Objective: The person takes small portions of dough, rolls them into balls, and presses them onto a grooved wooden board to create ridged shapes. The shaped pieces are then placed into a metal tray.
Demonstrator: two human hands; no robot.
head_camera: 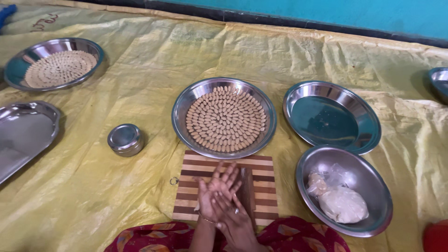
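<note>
Just beyond the hands (223, 198), a filled steel plate (182, 100) crowds the striped board (266, 179).

left hand (215, 189) and right hand (233, 217), palms pressed together, fingers extended

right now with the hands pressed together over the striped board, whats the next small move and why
Probably open the palms and set the rolled piece onto the plate of small dough pieces. The left hand and right hand are pressed flat together above the striped board, whatever lies between them is hidden, and that plate, just beyond the board, holds pieces in tight rings.
</note>
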